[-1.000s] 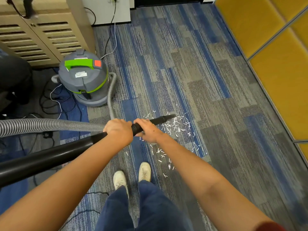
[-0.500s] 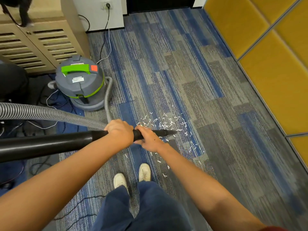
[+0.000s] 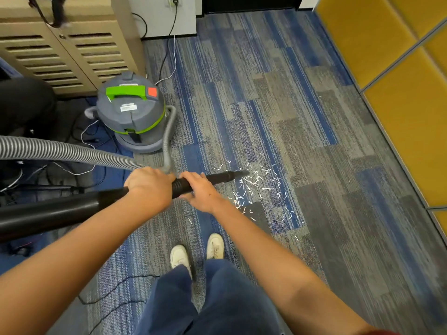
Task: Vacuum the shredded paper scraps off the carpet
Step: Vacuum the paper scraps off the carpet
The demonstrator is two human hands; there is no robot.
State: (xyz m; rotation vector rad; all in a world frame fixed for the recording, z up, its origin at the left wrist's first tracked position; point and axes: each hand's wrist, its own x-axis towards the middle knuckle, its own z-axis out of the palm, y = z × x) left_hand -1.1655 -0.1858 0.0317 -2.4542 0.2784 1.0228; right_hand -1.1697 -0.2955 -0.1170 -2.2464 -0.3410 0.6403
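Black plastic vacuum tube (image 3: 217, 178) is gripped by both hands: left hand (image 3: 148, 187) wrapped round it, right hand (image 3: 202, 192) curled over it further forward. White shredded paper scraps (image 3: 256, 187) are scattered on blue-grey striped carpet (image 3: 290, 105) at the tube tip's 3 o'clock. Grey-green canister vacuum (image 3: 131, 112) is parked at 10 o'clock.

1. Carpet (image 3: 266, 105): blue and grey striped tiles.
2. Vacuum canister (image 3: 131, 112): upright on the carpet.
3. Paper scraps (image 3: 254, 187): white shreds scattered right of the canister, nearer the camera.
4. Cables (image 3: 96, 139): loose, left of the canister.
5. Shoes (image 3: 180, 257): below the canister in view.
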